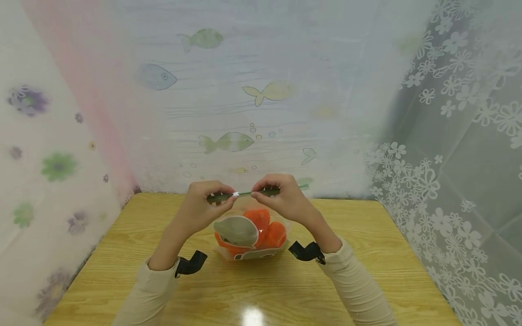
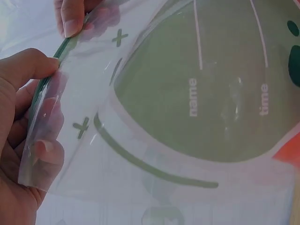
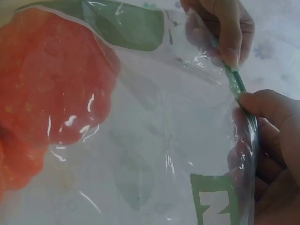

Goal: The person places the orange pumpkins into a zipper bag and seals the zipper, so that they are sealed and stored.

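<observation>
A clear zip-top bag (image 1: 250, 254) with a green leaf-shaped label (image 1: 236, 231) holds several orange, lumpy things (image 1: 276, 233) whose kind I cannot tell. It stands on the table below both hands. My left hand (image 1: 204, 203) pinches the bag's green zip edge (image 1: 244, 194) on the left, thumb in front and fingers behind. On the right, my right hand (image 1: 285, 197) pinches the same edge, close to the left hand. In the left wrist view, the printed label (image 2: 187, 93) reads "name" and "time". The right wrist view shows the green zip strip (image 3: 239, 82) between both thumbs.
A wooden table (image 1: 142, 235) lies under the bag. A pale curtain with fish (image 1: 236, 141) hangs right behind it, and flowered sheets (image 1: 57, 167) flank both sides. Black wrist mounts (image 1: 190, 263) sit on both forearms.
</observation>
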Demonstrator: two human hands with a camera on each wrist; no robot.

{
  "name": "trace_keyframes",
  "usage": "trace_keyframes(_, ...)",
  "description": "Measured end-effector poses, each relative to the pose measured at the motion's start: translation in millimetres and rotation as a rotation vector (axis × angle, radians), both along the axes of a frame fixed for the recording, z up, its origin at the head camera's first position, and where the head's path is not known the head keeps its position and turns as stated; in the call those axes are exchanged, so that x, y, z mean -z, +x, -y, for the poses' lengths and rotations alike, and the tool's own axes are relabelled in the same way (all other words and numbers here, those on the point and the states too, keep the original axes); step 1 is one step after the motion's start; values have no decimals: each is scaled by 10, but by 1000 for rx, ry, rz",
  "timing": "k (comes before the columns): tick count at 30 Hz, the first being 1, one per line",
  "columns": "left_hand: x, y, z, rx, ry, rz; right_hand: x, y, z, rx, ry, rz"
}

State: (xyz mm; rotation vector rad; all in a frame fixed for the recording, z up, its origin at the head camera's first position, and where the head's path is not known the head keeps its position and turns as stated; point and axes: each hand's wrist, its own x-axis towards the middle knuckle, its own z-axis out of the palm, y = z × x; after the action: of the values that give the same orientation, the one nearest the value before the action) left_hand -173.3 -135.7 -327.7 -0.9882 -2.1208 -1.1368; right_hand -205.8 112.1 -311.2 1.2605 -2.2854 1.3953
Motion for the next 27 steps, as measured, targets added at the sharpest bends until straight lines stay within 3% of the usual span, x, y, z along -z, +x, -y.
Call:
trace_keyframes(7,12,31,40,27,36,-19,-2,11,-38,8,9,-5)
trace_keyframes(17,25,10,-1,51,48,-30,-42,69,131,-15,102,-178)
trace_keyframes(27,48,-4,20,61,59,-17,-11,58,170,-41,63,-112)
